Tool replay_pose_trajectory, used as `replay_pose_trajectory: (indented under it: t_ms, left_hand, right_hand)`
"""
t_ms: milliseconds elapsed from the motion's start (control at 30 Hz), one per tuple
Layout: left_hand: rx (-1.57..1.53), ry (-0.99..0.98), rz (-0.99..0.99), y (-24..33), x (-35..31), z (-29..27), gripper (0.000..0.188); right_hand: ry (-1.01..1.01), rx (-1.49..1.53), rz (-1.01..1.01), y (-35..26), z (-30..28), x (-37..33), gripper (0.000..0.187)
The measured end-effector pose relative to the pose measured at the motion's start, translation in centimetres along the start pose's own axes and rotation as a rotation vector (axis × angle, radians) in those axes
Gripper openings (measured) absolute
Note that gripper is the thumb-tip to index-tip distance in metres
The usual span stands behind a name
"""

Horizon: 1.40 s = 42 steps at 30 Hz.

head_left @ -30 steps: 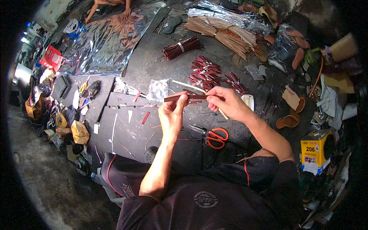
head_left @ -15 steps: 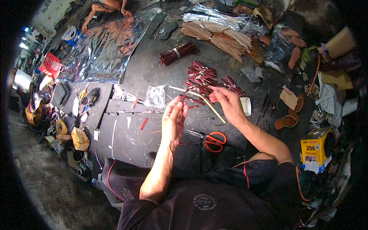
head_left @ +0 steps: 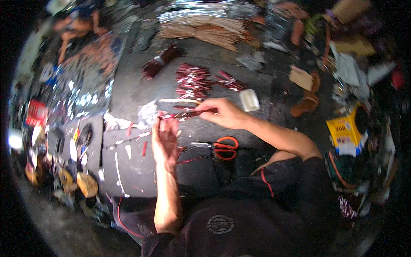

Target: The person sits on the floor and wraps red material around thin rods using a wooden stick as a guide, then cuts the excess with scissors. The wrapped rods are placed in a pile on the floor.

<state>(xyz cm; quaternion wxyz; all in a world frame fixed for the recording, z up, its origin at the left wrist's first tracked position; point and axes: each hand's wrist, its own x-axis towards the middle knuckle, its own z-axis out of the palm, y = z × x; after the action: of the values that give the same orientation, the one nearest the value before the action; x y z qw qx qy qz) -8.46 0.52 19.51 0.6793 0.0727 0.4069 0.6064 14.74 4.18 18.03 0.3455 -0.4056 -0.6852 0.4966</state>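
A dark red strip (head_left: 187,114) stretches between my two hands above the dark work surface. My left hand (head_left: 166,138), palm turned up, is closed at the strip's left end. The fingers of my right hand (head_left: 225,114) pinch its other end. Motion blur hides the exact grip. Just beyond the hands are a pale strip (head_left: 176,101) and a pile of short dark red strips (head_left: 191,80), with a smaller pile (head_left: 230,81) to its right. Scissors with orange handles (head_left: 226,148) lie nearer to me, apart from both hands.
A tied dark red bundle (head_left: 159,62) and a tan bundle of long strips (head_left: 203,31) lie farther off. A white dish (head_left: 249,100) is beyond my right forearm. At right stands a yellow box (head_left: 343,130). Another person's arm (head_left: 64,45) reaches over shiny sheeting (head_left: 87,77).
My view has shifted, so the surroundings sit further left. The strip, curved between my hands before, is now pulled straighter. My right hand has come down and is turned more sideways.
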Motion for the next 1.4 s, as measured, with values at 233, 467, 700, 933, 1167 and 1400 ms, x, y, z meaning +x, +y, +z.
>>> replay_pose_trajectory:
  t_ms: [233,467,700,933,1167,1400]
  left_hand:
    - [0.332,-0.075,0.139,-2.3,1.5,-1.1,0.043]
    - [0.432,-0.082,0.076,-3.6,2.5,-2.9,0.043]
    - [0.481,-0.004,0.045,-4.7,2.9,-2.9,0.034]
    - [0.547,-0.007,-0.013,-5.5,3.4,-5.0,0.041]
    - [0.75,-0.015,-0.088,-5.3,2.1,-6.2,0.036]
    - [0.704,0.001,-0.083,-5.0,1.3,-7.8,0.028]
  right_hand:
    - [0.034,-0.322,-0.005,2.2,-6.1,-1.4,0.026]
    - [0.981,0.008,0.299,10.8,-17.9,-12.2,0.029]
    - [1.187,-0.702,0.896,20.5,-18.1,-20.0,0.038]
    - [0.737,-0.521,0.181,14.5,-10.1,-6.4,0.016]
    - [0.213,-0.505,0.307,18.2,-2.1,-1.8,0.015]
    - [0.407,-1.224,0.097,20.4,-5.2,1.3,0.009]
